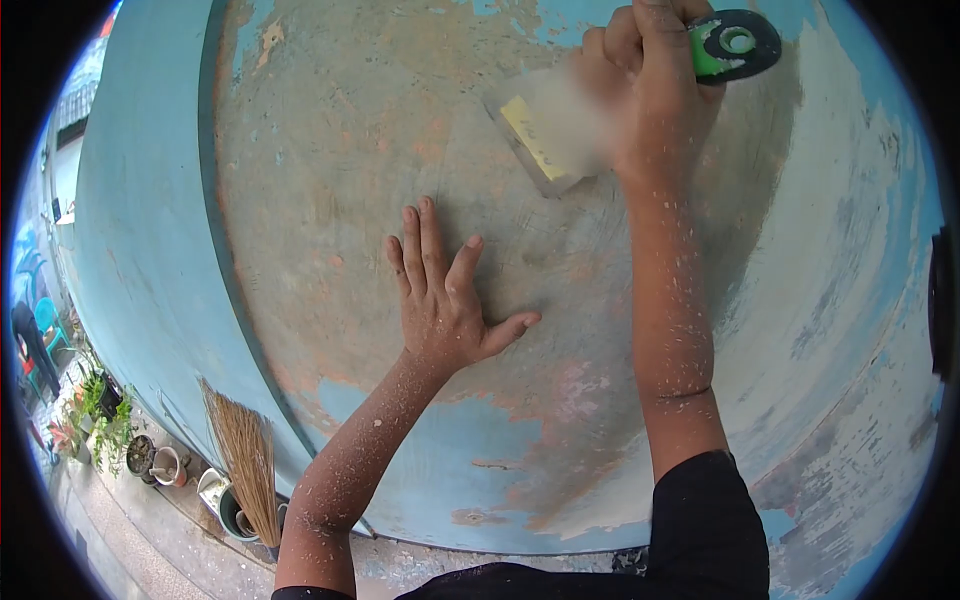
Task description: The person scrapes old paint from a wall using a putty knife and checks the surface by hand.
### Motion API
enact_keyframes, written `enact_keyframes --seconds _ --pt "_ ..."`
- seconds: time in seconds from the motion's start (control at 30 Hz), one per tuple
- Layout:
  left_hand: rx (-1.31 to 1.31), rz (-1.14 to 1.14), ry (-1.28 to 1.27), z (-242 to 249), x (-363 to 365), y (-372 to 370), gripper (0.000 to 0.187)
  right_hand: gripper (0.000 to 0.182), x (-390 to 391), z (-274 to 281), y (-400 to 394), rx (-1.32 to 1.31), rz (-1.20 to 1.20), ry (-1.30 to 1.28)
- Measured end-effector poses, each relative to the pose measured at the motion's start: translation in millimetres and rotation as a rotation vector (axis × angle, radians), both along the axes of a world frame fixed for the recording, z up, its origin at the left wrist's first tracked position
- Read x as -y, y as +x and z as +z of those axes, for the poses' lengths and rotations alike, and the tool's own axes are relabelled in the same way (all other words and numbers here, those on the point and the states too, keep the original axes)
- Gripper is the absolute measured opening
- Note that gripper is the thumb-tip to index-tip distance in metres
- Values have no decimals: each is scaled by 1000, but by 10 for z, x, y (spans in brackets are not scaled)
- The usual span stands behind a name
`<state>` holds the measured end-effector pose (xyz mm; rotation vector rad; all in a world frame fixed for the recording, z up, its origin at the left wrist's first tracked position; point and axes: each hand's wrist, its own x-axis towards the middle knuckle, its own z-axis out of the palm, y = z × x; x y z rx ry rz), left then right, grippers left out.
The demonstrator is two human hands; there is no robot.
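Observation:
My right hand (665,95) is wrapped round the green and black handle of a wide scraper (540,145) near the top of the view. Its blade, with a yellow sticker near the edge, lies against or close to the wall; part of it is blurred. Lower and to the left, my left hand (440,310) rests flat on the wall (330,250), fingers spread, holding nothing. Around both hands the wall is bare and grey-brown, with patches of light blue paint. Pale flecks cover both forearms.
A raised blue pillar edge (140,200) runs down the left. At its foot stand a straw broom (245,455), a white bucket (213,490) and several potted plants (105,400). Further off at far left are a turquoise chair (47,317) and a partly visible person (33,345).

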<state>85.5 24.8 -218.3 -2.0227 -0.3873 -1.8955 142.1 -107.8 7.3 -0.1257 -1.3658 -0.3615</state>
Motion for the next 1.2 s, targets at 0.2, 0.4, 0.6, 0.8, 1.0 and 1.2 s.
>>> enact_keyframes --seconds 0.2,0.4,0.6,0.8,1.0,1.2 --pt "-7 -11 -5 -34 -18 -8 96 33 162 -26 -33 62 -211 204" --pt "10 -35 16 11 -29 9 96 32 511 20 337 193 277 46" --pt "15 -26 33 19 -36 11 97 36 309 58 375 236 -9 94" --pt "-15 12 4 16 7 -15 95 31 84 -57 40 111 7 33" --pt "-4 11 1 17 -11 -5 95 38 37 -44 36 86 -4 -12" --pt "-2 -3 8 -18 -9 1 95 34 -124 -71 -30 48 32 -200"
